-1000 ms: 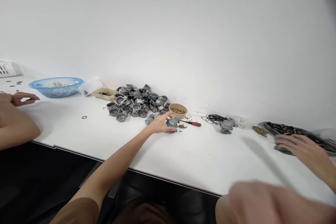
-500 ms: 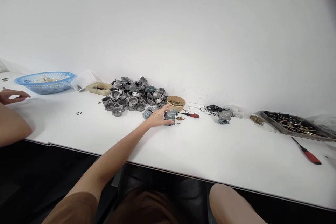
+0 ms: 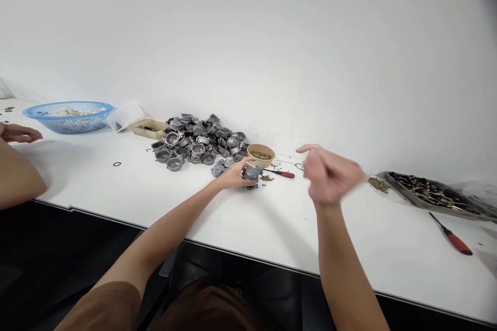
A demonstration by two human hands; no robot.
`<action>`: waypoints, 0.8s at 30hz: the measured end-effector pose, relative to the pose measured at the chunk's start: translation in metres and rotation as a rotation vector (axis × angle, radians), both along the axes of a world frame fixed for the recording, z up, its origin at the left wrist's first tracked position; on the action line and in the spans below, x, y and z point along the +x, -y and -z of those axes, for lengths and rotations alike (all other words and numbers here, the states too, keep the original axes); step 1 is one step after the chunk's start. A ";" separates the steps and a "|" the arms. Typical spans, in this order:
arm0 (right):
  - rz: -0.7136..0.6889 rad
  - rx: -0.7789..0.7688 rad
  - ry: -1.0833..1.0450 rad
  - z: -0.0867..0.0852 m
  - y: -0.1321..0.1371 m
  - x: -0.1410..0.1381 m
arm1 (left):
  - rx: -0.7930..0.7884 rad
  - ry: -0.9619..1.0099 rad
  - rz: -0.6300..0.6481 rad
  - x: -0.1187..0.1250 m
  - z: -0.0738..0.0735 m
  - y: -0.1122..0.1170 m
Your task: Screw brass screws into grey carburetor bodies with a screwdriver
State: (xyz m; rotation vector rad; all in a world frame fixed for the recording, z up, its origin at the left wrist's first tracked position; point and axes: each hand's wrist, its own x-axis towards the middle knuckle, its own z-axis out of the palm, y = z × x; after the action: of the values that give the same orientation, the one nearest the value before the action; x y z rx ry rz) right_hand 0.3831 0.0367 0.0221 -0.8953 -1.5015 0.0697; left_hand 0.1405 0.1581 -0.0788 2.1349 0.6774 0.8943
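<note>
Mid-frame, could scatter tiny brass-coloured screws (image 3: 266, 178) by dragging rounded grey metal housing (image 3: 253, 172), finger-pinched in left hand (image 3: 234, 175); cannot tell grip of blurred right hand (image 3: 332, 175).

Plain white wall (image 3: 248, 36), long white tabletop (image 3: 404, 264), dark space beneath (image 3: 39, 264), bright light

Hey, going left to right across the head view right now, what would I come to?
Blue basket, clear tub, yellow tray, pile of metal parts, tan bowl, red-handled screwdriver, right hand, heap of small brass pieces, metal tray.
</note>
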 end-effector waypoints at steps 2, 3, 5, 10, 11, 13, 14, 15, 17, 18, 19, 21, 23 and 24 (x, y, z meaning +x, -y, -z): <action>0.178 -0.022 0.128 0.012 -0.034 0.011 | -0.004 -0.007 0.042 -0.001 -0.002 0.000; 0.270 -0.067 0.214 0.022 -0.050 0.021 | -0.010 -0.015 0.059 -0.002 -0.002 0.000; 0.386 -0.220 0.375 0.050 -0.078 0.047 | -0.022 -0.029 0.079 -0.002 -0.003 0.000; 0.382 -0.506 0.568 0.112 -0.105 0.089 | -0.054 -0.022 0.026 -0.001 0.002 -0.005; 0.373 -0.519 0.586 0.118 -0.106 0.090 | -0.079 -0.021 0.029 -0.001 0.003 -0.007; 0.370 -0.521 0.614 0.123 -0.108 0.088 | -0.151 -0.018 0.067 0.001 0.006 -0.009; 0.376 -0.519 0.624 0.123 -0.109 0.087 | -0.186 -0.016 0.087 0.001 0.007 -0.010; 0.381 -0.518 0.631 0.123 -0.110 0.086 | -0.212 -0.015 0.099 0.002 0.007 -0.010; 0.377 -0.523 0.633 0.124 -0.111 0.085 | -0.230 -0.005 0.088 0.004 0.009 -0.009; 0.368 -0.525 0.624 0.124 -0.112 0.086 | -0.228 0.003 0.074 0.005 0.009 -0.008; 0.355 -0.527 0.609 0.125 -0.112 0.087 | -0.227 0.010 0.065 0.006 0.010 -0.008; 0.318 -0.535 0.566 0.126 -0.112 0.090 | -0.228 0.023 0.052 0.009 0.010 -0.005; 0.268 -0.544 0.489 0.127 -0.110 0.092 | -0.218 0.034 0.030 0.011 0.011 -0.003; 0.240 -0.542 0.438 0.126 -0.109 0.094 | -0.207 0.036 0.015 0.012 0.012 -0.003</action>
State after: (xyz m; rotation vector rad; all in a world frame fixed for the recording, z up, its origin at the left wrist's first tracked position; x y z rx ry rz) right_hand 0.4766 0.1459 -0.1038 -1.6007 -1.8009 0.1129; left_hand 0.1526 0.1608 -0.0908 1.9333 0.7027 0.8153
